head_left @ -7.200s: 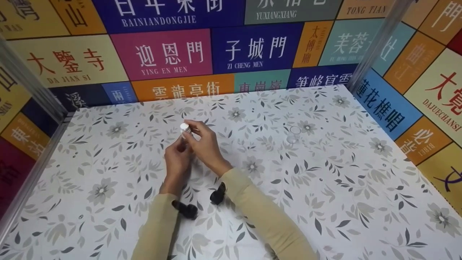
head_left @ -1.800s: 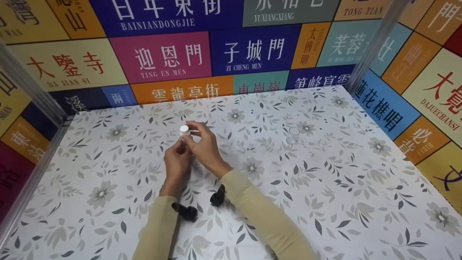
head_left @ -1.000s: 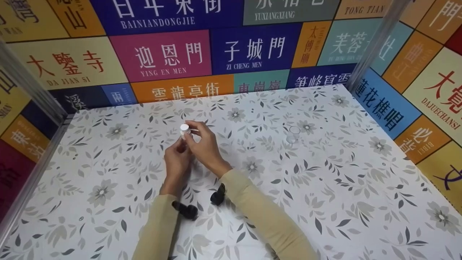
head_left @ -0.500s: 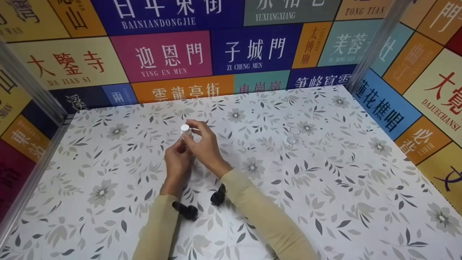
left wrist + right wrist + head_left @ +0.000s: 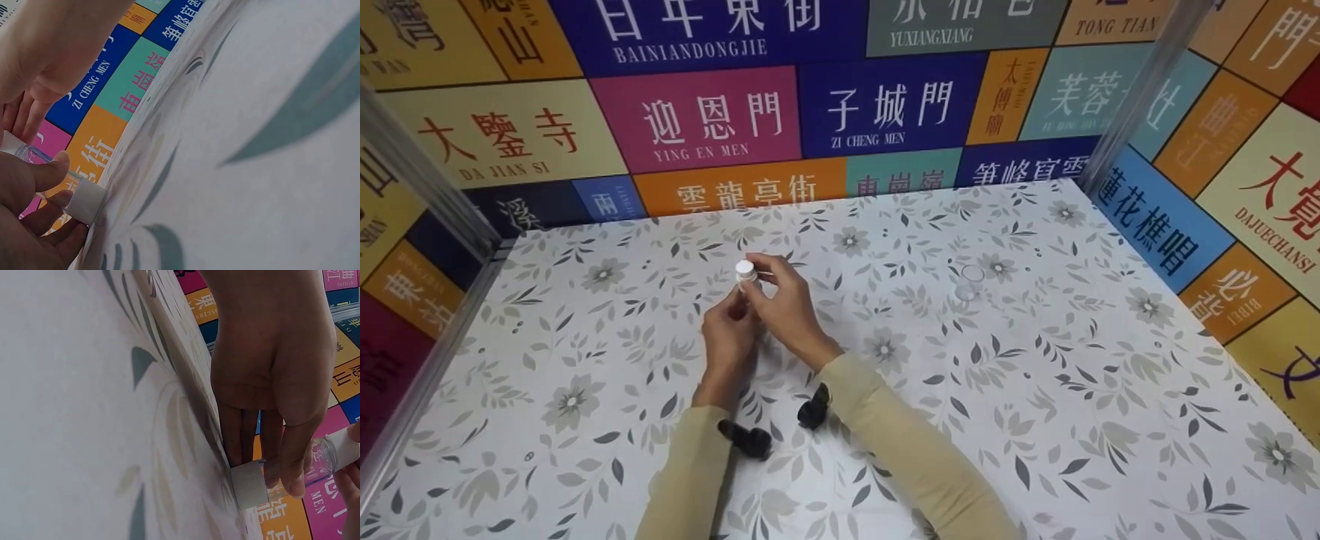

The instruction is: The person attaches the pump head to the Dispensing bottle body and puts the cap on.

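— Over a floral table (image 5: 1072,360), what do the left hand (image 5: 727,334) and right hand (image 5: 786,296) grasp?
— A clear bottle (image 5: 322,460) between them, left low, right pinching its white cap (image 5: 745,267). Cap-turning, apparently, calling next for a steady left hold.

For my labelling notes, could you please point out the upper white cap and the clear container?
Upper white cap (image 5: 744,266): head view, on its top face.
Clear container (image 5: 970,283): head view, on its see-through side.
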`<state>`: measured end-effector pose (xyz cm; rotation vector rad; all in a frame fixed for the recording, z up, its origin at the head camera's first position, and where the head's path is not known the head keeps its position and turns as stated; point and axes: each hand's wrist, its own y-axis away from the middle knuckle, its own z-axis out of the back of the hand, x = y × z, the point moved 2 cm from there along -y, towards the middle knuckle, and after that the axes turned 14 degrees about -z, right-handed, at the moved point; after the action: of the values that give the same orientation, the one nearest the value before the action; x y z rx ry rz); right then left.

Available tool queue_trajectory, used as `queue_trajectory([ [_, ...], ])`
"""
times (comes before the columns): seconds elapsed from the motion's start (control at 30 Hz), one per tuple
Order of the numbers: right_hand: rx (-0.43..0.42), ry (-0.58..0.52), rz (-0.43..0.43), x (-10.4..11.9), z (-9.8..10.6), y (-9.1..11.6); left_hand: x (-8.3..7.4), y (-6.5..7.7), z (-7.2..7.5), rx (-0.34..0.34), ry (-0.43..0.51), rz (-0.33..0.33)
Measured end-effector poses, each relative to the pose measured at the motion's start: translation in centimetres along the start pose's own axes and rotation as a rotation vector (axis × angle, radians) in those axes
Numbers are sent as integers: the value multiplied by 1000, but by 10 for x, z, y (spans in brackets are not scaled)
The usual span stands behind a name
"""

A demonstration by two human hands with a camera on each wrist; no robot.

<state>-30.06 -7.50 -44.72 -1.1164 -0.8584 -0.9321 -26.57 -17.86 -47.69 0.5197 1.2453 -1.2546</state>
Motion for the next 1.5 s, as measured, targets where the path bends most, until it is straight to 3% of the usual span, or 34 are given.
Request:
queue_trajectory([
  [0.4,-7,-27,-29,2,1,0,0,-1,-1,1,12,2],
  [0.8,-4,-4,12,1,0,0,-1,0,-1,-19,33,-24],
  [1.1,2,6,-26,2,0,2,1,0,-2,7,71,23],
  [1.3,1,-17,-50,3,0,1,1,-1,-1,22,58,28],
  [1.5,15,-12,-61,0,1,2,0,-1,0,-8,-22,-22],
])
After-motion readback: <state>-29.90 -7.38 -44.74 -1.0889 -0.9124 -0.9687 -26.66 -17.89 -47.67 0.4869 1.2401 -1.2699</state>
